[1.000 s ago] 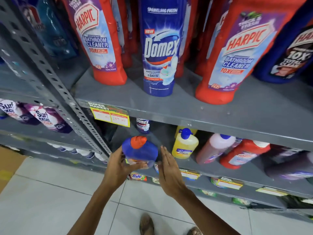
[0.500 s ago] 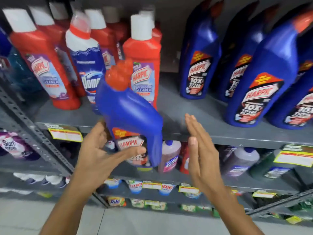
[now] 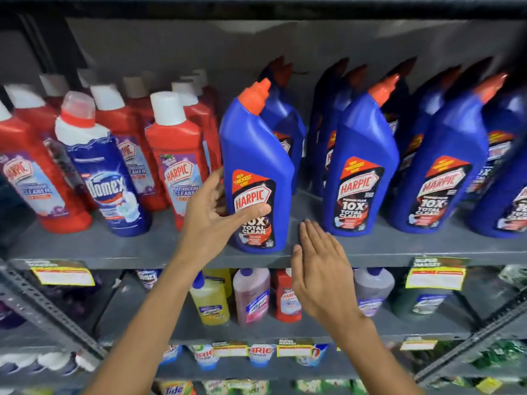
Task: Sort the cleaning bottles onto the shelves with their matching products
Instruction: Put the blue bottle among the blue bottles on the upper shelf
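Observation:
A blue Harpic bottle (image 3: 253, 155) with an orange cap stands upright at the front edge of the grey shelf (image 3: 370, 252). My left hand (image 3: 211, 215) wraps its lower left side, thumb across the label. My right hand (image 3: 319, 266) is flat with fingers together, just right of the bottle's base and not touching it. More blue Harpic bottles (image 3: 362, 166) stand in rows to the right. Red Harpic bathroom cleaner bottles (image 3: 176, 155) fill the left of the same shelf, with one blue and white Domex bottle (image 3: 102, 172) among them.
The shelf below holds a yellow bottle (image 3: 209, 297), a pinkish bottle (image 3: 252, 295), a small red Harpic bottle (image 3: 286, 297) and a Domex bottle (image 3: 148, 277). Yellow price tags (image 3: 435, 276) hang on the shelf edges. Detergent packs (image 3: 205, 356) sit lower down. A slotted metal upright (image 3: 42, 312) runs diagonally at left.
My left hand lifted the blue Harpic bottle from the lower shelf up to the upper shelf and set it upright beside the other blue bottles. My right hand followed alongside.

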### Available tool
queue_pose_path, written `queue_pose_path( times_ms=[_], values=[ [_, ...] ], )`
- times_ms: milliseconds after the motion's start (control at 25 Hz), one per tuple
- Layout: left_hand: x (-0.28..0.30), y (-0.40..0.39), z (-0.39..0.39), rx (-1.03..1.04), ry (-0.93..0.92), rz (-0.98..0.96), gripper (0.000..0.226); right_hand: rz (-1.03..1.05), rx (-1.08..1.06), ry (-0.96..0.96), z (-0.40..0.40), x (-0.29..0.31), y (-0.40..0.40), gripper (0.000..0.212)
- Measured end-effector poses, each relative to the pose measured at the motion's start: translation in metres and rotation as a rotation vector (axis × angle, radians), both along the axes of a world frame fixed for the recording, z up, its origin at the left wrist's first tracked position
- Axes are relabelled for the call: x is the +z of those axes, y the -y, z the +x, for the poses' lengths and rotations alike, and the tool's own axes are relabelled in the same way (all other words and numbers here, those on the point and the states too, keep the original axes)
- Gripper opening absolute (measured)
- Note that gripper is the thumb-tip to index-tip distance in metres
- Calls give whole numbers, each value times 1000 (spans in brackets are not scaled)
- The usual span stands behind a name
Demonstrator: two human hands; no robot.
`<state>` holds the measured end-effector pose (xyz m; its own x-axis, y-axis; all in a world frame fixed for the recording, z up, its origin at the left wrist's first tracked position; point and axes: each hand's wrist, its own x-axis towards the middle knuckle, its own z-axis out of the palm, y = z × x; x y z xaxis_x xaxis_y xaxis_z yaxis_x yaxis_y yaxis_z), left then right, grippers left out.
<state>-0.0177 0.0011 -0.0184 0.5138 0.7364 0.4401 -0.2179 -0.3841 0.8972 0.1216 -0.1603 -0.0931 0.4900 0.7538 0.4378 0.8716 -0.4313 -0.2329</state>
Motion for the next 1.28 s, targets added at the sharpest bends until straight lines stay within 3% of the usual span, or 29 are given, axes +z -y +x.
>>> queue_pose_path(
  times_ms=[480, 1080, 1160, 1280],
  values=[
    [-1, -20, 38, -35, -38, 37, 68, -56, -11, -40, -3, 3, 0, 60],
    [-10, -5, 37, 16, -78, -6, 79, -13, -1, -100, -7, 8, 0, 61],
    [-24, 12, 19, 81, -83, 14, 86, 43, 15, -121, -6, 9, 1, 61],
    [-46, 20, -38, 220, -85, 122, 67, 434, 89, -313, -27, 7, 0, 54]
  ],
)
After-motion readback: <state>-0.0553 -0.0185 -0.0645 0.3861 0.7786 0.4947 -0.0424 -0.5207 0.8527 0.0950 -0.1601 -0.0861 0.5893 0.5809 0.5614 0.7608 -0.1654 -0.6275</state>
